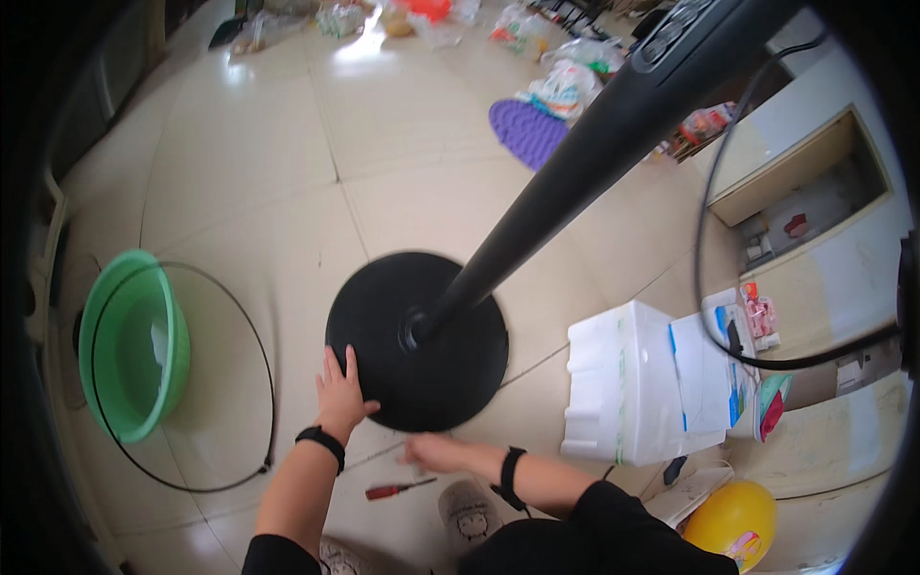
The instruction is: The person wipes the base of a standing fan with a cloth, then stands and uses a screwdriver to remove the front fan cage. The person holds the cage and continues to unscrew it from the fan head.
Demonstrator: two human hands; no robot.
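A round black base (460,366) stands on the tiled floor, with a thick black pole (546,194) rising from its middle and leaning to the upper right in view. The pole carries a panel (672,32) near the top edge. My left hand (343,392) lies on the left front rim of the base, fingers spread. Just off the front rim is my right hand (435,454), blurred and with curled fingers; whether it holds anything is hidden. A screwdriver (392,491) with a red and black handle lies on the floor below my hands.
A thin black hoop (272,381) crosses a green plastic basin (180,345) at left. To the right are a white box (600,388), a yellow balloon-like object (733,521) and a black cable (701,237). A purple mat (525,129) and plastic bags (568,90) lie farther off.
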